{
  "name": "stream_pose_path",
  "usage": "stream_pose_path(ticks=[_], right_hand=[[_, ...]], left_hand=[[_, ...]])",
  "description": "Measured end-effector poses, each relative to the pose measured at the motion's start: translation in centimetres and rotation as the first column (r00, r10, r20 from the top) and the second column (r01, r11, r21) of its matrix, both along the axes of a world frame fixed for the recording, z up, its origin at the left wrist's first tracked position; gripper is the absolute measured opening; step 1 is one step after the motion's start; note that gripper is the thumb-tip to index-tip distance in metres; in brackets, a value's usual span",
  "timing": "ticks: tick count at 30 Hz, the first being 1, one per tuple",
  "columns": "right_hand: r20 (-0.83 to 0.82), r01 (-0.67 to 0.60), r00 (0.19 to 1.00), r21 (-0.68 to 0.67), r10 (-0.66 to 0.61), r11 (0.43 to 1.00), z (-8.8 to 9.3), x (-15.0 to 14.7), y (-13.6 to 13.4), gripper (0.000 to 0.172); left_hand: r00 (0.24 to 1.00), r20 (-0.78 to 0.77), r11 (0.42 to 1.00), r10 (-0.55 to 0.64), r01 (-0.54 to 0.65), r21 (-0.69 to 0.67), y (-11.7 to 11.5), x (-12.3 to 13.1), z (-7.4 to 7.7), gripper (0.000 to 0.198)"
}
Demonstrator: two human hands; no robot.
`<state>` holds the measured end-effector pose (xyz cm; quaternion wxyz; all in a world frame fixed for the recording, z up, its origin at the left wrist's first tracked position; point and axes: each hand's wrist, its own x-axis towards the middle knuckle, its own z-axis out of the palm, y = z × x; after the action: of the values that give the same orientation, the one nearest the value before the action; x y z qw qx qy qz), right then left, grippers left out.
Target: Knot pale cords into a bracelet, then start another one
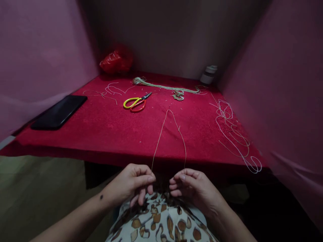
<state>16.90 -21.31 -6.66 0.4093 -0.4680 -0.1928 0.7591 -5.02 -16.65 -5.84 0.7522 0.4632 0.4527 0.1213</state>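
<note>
A thin tan cord [159, 138] runs up from my hands onto the red cloth and bends back in a narrow arch. Its left strand ends between the thumb and forefinger of my left hand [142, 181], which is pinched closed. The right strand drops to my right hand [190, 183], also closed in a pinch with the other fingers curled. Both hands hang just before the table's front edge, a short gap apart. A small knot or cord stub shows on the right strand.
Scissors [135, 104] with yellow and red handles lie mid-table. Behind them stretches a bundle of pale cords [164, 87], near a small coiled braid [178, 95]. Loose cords [230, 126] tangle at right. A black phone [60, 112], red plastic bag [117, 62] and white bottle [209, 74] sit around.
</note>
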Motion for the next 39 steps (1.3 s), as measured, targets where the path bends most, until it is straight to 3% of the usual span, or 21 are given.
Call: stream_pose_path(ticks=[3, 8, 13, 18, 24, 30, 33, 35, 37, 39], right_hand=[[-0.128, 0.080, 0.988, -0.012, -0.081, 0.997, 0.6, -0.8, 0.4, 0.021], [-0.273, 0.141, 0.950, -0.044, -0.148, 0.989, 0.4, -1.9, 0.9, 0.017], [-0.290, 0.152, 0.941, -0.094, -0.173, 0.984, 0.1, -2.2, 1.0, 0.014], [-0.262, 0.146, 0.952, -0.077, -0.162, 0.986, 0.3, -2.6, 0.9, 0.014], [-0.232, 0.161, 0.958, -0.046, -0.167, 0.986, 0.2, -2.9, 1.1, 0.014], [-0.208, 0.160, 0.964, -0.046, -0.166, 0.986, 0.1, -3.0, 1.5, 0.014], [-0.157, 0.174, 0.973, 0.005, -0.171, 0.985, 0.0, -3.2, 1.5, 0.019], [-0.046, 0.181, 0.983, 0.084, -0.177, 0.980, 0.0, -3.0, 1.3, 0.024], [0.150, 0.147, 0.972, 0.200, -0.179, 0.969, 0.2, -2.2, 0.6, 0.027], [0.409, 0.047, 0.894, 0.322, -0.184, 0.946, 0.7, -0.8, -0.3, 0.026]], left_hand=[[0.996, 0.077, 0.996, 0.034, -0.028, -0.080, -0.2, 0.6, -0.7, 0.024], [0.991, 0.083, 0.990, 0.109, -0.100, -0.099, -0.3, 1.4, -1.6, 0.025], [0.990, 0.057, 0.989, 0.126, -0.121, -0.085, -0.6, 1.6, -2.1, 0.024], [0.989, 0.065, 0.980, 0.135, -0.124, -0.156, -0.9, 1.4, -2.6, 0.022], [0.988, 0.099, 0.975, 0.121, -0.099, -0.201, -1.0, 1.4, -2.2, 0.028], [0.995, 0.056, 0.994, 0.080, -0.075, -0.073, -0.9, 1.4, -2.7, 0.032], [0.995, -0.090, 0.995, -0.052, 0.059, 0.078, -0.7, 1.1, -2.9, 0.036], [0.956, -0.250, 0.942, -0.151, 0.216, 0.258, -0.6, 0.3, -2.6, 0.035], [0.896, -0.434, 0.743, -0.088, 0.350, 0.570, -0.6, -0.8, -1.8, 0.029], [0.818, -0.576, 0.543, 0.013, 0.478, 0.690, -0.6, -2.2, -0.7, 0.033]])
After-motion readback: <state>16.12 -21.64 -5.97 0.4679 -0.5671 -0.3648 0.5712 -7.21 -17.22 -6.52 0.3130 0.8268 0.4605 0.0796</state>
